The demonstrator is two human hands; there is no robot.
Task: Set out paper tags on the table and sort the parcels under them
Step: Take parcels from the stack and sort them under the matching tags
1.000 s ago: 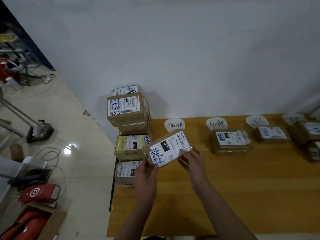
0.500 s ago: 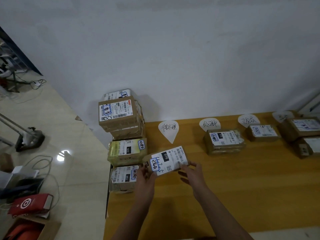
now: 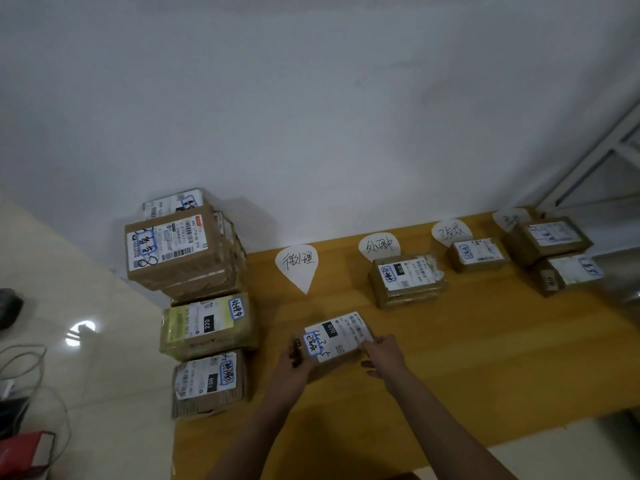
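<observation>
Parcel (image 3: pixel 334 342) has dropped lower, now on or just above the counter (image 3: pixel 450 358), near side of the leftmost tag (image 3: pixel 296 266), not touching it. My left hand (image 3: pixel 292 363) grips its left end, my right hand (image 3: pixel 382 355) pinches its right edge. Probably setting it down there.

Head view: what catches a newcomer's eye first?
A brown cardboard parcel with a white label, gripped by the left hand with the right hand at its edge, is below the leftmost white teardrop paper tag. A stack of cardboard parcels stands at the yellow wooden table's left end.
</observation>
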